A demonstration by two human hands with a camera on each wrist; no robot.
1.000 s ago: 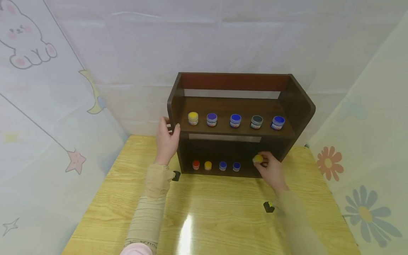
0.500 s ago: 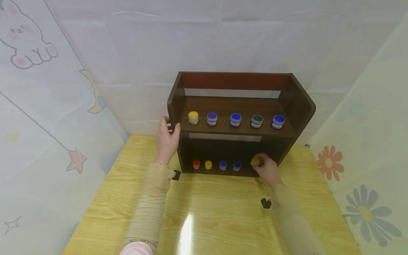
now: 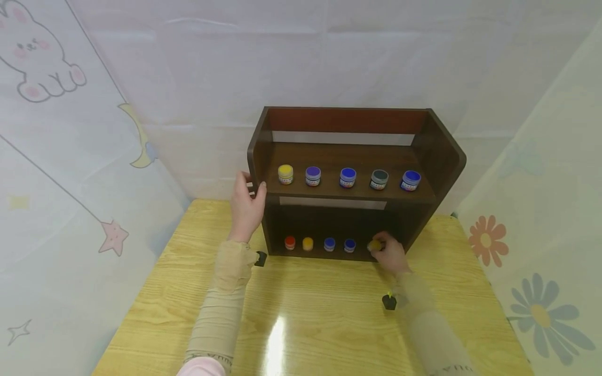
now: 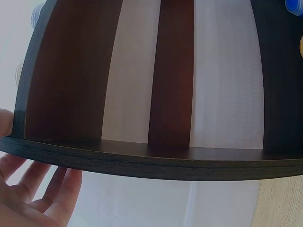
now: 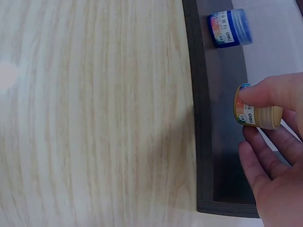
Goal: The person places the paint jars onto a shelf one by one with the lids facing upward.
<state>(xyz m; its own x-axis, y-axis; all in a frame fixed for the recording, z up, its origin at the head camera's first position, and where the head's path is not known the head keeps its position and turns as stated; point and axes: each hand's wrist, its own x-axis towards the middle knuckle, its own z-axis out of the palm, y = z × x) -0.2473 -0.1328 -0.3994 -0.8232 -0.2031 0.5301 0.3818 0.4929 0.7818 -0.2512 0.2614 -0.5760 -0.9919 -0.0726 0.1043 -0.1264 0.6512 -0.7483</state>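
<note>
My right hand [image 3: 393, 256] holds a small yellow-ochre paint jar [image 3: 374, 245] at the right end of the lower level of a dark brown shelf [image 3: 343, 153]. In the right wrist view, the thumb lies on the label of the jar [image 5: 255, 109] and fingers are behind it. Whether its base touches the board, I cannot tell. My left hand [image 3: 247, 211] grips the left side panel of the shelf, thumb at the front edge. Seen from the left wrist, the fingertips [image 4: 71, 182] press the panel's outer face. Left of the held jar stands a dark blue jar [image 3: 349, 245].
Along the lower level also stand red [image 3: 289, 243], yellow [image 3: 308, 244] and blue [image 3: 329, 244] jars. Several jars line the upper level, from a yellow one [image 3: 285, 174] to a blue one [image 3: 411, 180]. The shelf stands on a wooden table [image 3: 320, 313] before a pale curtain [image 3: 301, 62].
My right hand has lowered the yellow-ochre jar and shifted it slightly left toward the front of the lower level. My left hand has stayed on the side panel.
</note>
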